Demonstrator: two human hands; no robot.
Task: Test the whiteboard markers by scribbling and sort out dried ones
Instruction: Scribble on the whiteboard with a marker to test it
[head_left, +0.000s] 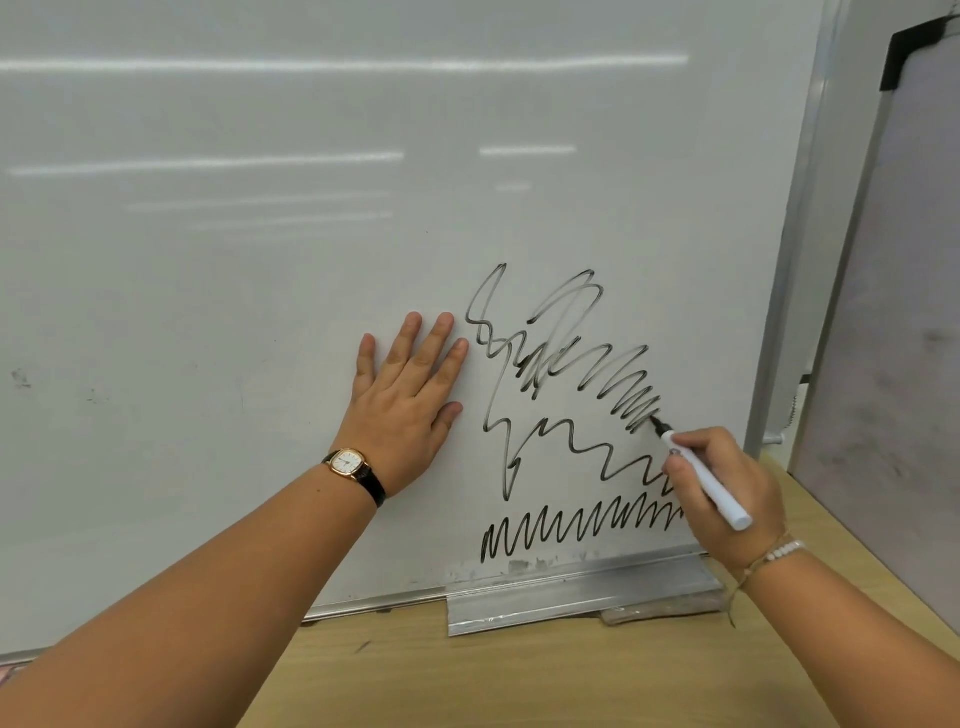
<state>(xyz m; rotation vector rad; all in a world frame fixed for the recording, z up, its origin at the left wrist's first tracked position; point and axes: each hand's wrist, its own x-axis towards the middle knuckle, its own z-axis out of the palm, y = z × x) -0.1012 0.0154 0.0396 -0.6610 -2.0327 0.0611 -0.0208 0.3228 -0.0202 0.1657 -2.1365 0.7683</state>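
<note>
A large whiteboard (260, 312) stands upright on a wooden table. Black scribbles (571, 395) cover its lower right part, some lines dark and some faint. My right hand (727, 488) grips a white marker (701, 475) with its black tip touching the board at the end of a dense zigzag. My left hand (410, 405) lies flat on the board, fingers straight, just left of the scribbles. A watch is on my left wrist.
A metal marker tray (571, 597) runs under the board's lower right edge. The wooden table (519, 675) lies in front. A second grey board (893, 312) with a black corner leans at the far right.
</note>
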